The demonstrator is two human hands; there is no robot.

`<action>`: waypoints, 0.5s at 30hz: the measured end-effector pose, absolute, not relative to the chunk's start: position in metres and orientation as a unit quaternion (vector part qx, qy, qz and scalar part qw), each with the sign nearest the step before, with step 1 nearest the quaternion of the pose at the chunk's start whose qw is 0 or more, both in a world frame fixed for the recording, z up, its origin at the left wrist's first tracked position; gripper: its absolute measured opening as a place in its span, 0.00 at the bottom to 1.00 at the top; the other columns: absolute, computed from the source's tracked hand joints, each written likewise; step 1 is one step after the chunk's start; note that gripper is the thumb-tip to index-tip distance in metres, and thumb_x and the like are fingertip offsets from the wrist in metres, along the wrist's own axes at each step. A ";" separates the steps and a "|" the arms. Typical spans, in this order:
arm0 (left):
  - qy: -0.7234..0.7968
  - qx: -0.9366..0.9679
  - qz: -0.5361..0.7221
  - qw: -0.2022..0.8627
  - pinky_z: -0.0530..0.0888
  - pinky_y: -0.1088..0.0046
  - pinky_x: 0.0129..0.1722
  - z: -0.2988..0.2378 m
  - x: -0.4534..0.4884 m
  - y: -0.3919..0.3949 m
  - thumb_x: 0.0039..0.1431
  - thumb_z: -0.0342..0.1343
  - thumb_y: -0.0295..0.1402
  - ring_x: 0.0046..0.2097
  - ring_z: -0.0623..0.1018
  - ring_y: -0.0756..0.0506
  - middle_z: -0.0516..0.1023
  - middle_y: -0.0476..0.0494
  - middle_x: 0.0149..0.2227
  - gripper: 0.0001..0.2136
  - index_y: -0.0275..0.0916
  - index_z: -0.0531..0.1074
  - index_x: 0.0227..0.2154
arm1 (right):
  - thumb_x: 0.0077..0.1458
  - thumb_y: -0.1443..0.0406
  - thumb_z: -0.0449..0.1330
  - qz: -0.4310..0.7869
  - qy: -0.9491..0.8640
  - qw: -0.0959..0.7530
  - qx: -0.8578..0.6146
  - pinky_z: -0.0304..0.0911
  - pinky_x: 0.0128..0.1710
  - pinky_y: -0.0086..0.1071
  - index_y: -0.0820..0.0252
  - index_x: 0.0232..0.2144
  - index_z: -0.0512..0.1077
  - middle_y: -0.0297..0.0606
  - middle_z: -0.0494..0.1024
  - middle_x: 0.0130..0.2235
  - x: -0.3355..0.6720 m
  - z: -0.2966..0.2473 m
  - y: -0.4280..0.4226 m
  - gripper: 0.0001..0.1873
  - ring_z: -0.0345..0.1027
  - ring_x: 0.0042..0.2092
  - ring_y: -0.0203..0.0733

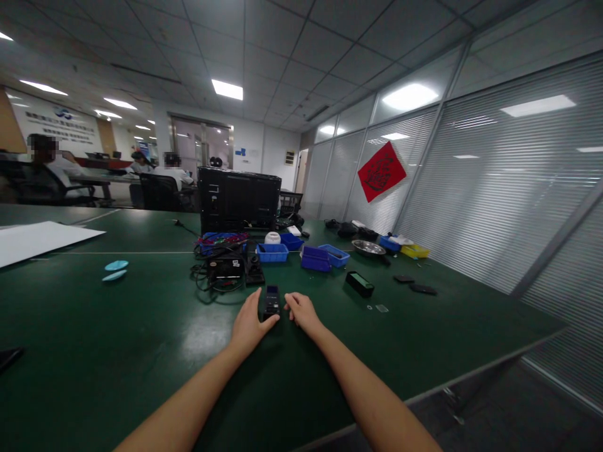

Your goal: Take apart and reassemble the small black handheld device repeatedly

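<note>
A small black handheld device (272, 300) with a dark screen at its far end lies on the green table between my hands. My left hand (249, 319) is at its left side, fingers stretched out and thumb reaching across the device's near end. Whether the thumb touches it I cannot tell. Just right of the device, my right hand (303, 312) has its fingers curled together, apart from it. Anything small between those fingertips is hidden.
Beyond the hands stand a power supply with cables (225, 269), blue bins (272, 253) and a large black monitor (239, 199). To the right are a black box with a green top (359, 284), a metal bowl (368, 248) and flat black pieces (423, 289). People sit in the background.
</note>
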State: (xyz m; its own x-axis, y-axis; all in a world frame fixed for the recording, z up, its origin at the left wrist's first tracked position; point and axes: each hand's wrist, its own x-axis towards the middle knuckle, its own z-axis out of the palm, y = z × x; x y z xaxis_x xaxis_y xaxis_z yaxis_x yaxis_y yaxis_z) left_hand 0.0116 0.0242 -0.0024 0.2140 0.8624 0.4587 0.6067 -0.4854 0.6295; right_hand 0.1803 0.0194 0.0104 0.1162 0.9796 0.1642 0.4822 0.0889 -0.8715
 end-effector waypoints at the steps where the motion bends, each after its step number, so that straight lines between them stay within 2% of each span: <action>1: 0.477 0.766 0.403 0.152 0.61 0.65 0.54 -0.002 0.013 0.024 0.45 0.56 0.41 0.56 0.63 0.42 0.61 0.38 0.55 0.35 0.36 0.51 0.56 | 0.54 0.57 0.47 0.282 -0.591 0.443 -0.613 0.51 0.16 0.22 0.63 0.26 0.67 0.31 0.68 0.20 0.182 0.009 0.022 0.16 0.55 0.15 0.27; 4: 0.461 0.784 0.395 0.134 0.58 0.67 0.56 0.000 0.019 0.022 0.46 0.56 0.39 0.59 0.58 0.43 0.55 0.42 0.59 0.35 0.40 0.50 0.57 | 0.53 0.60 0.49 0.278 -0.579 0.466 -0.608 0.53 0.17 0.22 0.64 0.25 0.68 0.32 0.70 0.21 0.182 0.004 0.026 0.14 0.56 0.16 0.27; 7: 0.464 0.799 0.357 0.137 0.60 0.68 0.55 0.001 0.024 0.022 0.48 0.55 0.37 0.58 0.60 0.43 0.51 0.43 0.61 0.32 0.44 0.52 0.56 | 0.51 0.64 0.50 0.309 -0.599 0.464 -0.574 0.55 0.18 0.23 0.63 0.32 0.70 0.32 0.72 0.25 0.177 0.001 0.027 0.11 0.57 0.17 0.27; 9: 0.481 0.796 0.337 0.145 0.63 0.68 0.52 0.000 0.025 0.022 0.50 0.52 0.35 0.56 0.64 0.42 0.50 0.42 0.61 0.27 0.43 0.56 0.55 | 0.50 0.66 0.50 0.331 -0.622 0.452 -0.546 0.56 0.20 0.23 0.62 0.36 0.70 0.32 0.73 0.27 0.174 0.000 0.026 0.13 0.58 0.18 0.27; 11: 0.500 0.786 0.332 0.149 0.64 0.68 0.51 -0.002 0.024 0.023 0.51 0.50 0.33 0.54 0.66 0.42 0.51 0.40 0.61 0.25 0.41 0.58 0.54 | 0.48 0.67 0.50 0.343 -0.638 0.443 -0.528 0.57 0.21 0.23 0.62 0.35 0.71 0.32 0.74 0.27 0.173 0.001 0.025 0.13 0.58 0.18 0.27; 15: 0.523 0.765 0.342 0.156 0.63 0.70 0.52 0.000 0.019 0.019 0.49 0.48 0.29 0.56 0.64 0.43 0.54 0.40 0.60 0.28 0.37 0.55 0.56 | 0.47 0.65 0.52 0.364 -0.606 0.461 -0.536 0.53 0.17 0.23 0.64 0.33 0.71 0.33 0.74 0.25 0.183 0.000 0.027 0.12 0.56 0.17 0.27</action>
State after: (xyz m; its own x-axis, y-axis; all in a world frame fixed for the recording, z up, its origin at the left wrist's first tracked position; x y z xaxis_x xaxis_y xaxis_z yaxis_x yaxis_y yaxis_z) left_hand 0.0188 0.0191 0.0000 0.2190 0.9069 0.3600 0.6927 -0.4043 0.5972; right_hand 0.1826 0.0270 0.0004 0.0009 0.9856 0.1690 0.3142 0.1602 -0.9358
